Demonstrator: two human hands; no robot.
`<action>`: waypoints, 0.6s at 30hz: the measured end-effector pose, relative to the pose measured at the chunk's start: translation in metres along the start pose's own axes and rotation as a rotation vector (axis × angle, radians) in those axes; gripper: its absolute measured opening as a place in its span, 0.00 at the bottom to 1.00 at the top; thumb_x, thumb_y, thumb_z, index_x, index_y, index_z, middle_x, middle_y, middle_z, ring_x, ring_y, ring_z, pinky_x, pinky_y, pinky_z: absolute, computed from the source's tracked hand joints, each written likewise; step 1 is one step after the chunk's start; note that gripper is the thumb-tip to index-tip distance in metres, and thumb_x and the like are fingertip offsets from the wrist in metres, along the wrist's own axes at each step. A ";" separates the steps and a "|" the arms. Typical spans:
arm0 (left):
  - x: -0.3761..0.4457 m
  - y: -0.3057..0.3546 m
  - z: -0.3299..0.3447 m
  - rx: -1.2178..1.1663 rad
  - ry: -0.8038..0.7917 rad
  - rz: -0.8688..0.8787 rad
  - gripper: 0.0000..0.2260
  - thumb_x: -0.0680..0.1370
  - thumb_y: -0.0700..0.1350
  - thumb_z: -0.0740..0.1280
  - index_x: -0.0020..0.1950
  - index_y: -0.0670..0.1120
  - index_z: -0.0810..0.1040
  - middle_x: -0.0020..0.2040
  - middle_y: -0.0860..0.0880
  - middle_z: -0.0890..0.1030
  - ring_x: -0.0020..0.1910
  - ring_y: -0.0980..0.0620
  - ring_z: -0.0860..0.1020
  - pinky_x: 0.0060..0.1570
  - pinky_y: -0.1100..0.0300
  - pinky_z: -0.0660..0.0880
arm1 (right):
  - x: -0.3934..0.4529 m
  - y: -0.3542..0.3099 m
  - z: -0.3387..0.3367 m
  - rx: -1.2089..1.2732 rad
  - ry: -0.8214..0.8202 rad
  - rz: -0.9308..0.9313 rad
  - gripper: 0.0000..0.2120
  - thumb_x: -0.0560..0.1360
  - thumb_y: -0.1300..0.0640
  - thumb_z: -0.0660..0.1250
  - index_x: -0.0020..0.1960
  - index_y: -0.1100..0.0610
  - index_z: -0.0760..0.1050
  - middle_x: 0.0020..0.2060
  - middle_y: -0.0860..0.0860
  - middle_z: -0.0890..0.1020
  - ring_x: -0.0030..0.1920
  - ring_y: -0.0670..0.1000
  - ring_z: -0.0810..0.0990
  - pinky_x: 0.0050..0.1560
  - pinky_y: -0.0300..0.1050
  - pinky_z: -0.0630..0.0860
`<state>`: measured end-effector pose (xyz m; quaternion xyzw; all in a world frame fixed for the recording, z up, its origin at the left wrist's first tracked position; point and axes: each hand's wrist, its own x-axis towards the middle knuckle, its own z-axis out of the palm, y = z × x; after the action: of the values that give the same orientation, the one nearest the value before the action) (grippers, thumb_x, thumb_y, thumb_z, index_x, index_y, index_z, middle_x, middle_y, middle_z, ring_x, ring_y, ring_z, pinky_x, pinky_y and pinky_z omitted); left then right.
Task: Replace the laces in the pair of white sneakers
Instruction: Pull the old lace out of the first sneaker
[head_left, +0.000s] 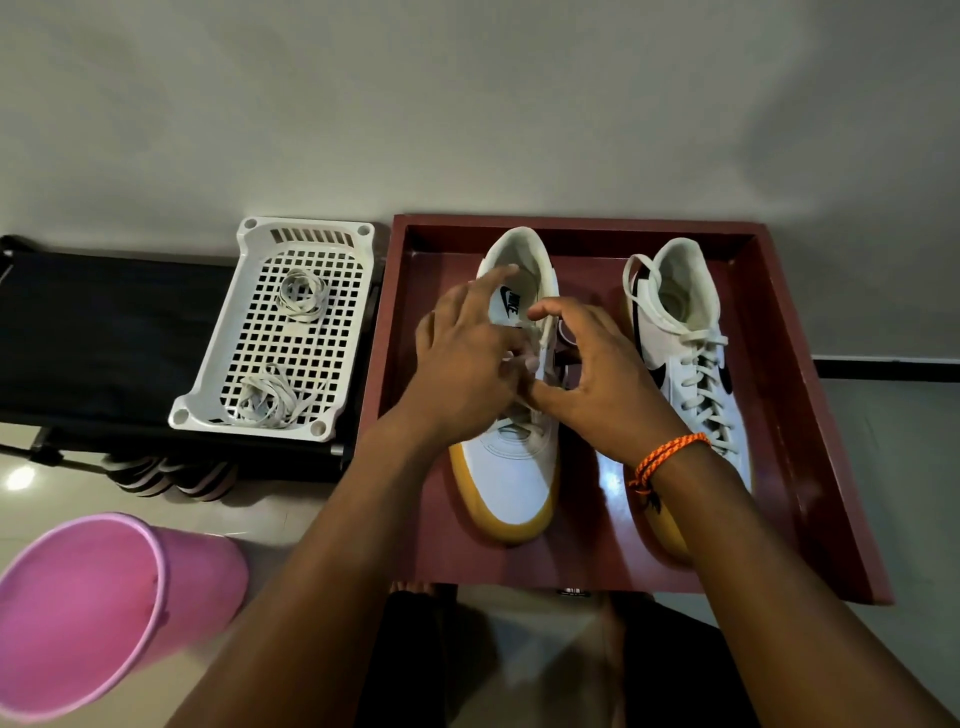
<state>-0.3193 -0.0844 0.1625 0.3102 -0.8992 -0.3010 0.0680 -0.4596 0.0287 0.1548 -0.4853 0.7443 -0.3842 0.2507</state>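
Observation:
Two white sneakers with gum soles stand side by side in a dark red tray (789, 395), toes toward me. The right sneaker (675, 291) is fully laced with a white lace (704, 379). Over the left sneaker (511, 478) my left hand (465, 364) and my right hand (597, 379) meet above the eyelets. My left fingers pinch a bit of white lace at the shoe's upper part; its index finger points up toward the tongue. My right hand's thumb and fingers are curved by the shoe's right side; whether they hold lace is hidden.
A white perforated basket (213, 410) with two bundles of white laces (303, 294) (267, 400) sits on a black stand (93, 332) to the left. A pink bucket (88, 613) lies at lower left. A wall runs behind the tray.

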 end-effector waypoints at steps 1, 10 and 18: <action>0.002 -0.003 -0.003 -0.019 0.027 -0.002 0.08 0.80 0.48 0.71 0.45 0.61 0.81 0.86 0.57 0.54 0.83 0.45 0.51 0.77 0.36 0.55 | 0.000 0.000 0.000 -0.006 -0.004 0.002 0.31 0.72 0.54 0.78 0.70 0.40 0.71 0.65 0.44 0.73 0.59 0.35 0.74 0.54 0.32 0.75; 0.012 -0.036 -0.019 -0.163 0.372 -0.038 0.12 0.75 0.48 0.63 0.51 0.63 0.81 0.73 0.51 0.73 0.76 0.47 0.69 0.67 0.37 0.74 | -0.001 -0.002 -0.002 0.004 -0.011 0.028 0.31 0.70 0.56 0.77 0.69 0.42 0.71 0.65 0.45 0.72 0.56 0.45 0.76 0.53 0.33 0.75; 0.000 -0.001 0.005 0.053 0.057 0.001 0.06 0.80 0.46 0.72 0.52 0.56 0.86 0.85 0.56 0.56 0.84 0.44 0.51 0.78 0.35 0.52 | 0.000 -0.001 -0.001 0.023 0.001 0.007 0.31 0.71 0.57 0.77 0.70 0.41 0.71 0.64 0.45 0.73 0.59 0.40 0.76 0.56 0.35 0.77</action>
<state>-0.3201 -0.0830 0.1578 0.3199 -0.9047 -0.2682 0.0858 -0.4597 0.0288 0.1558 -0.4794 0.7417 -0.3922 0.2571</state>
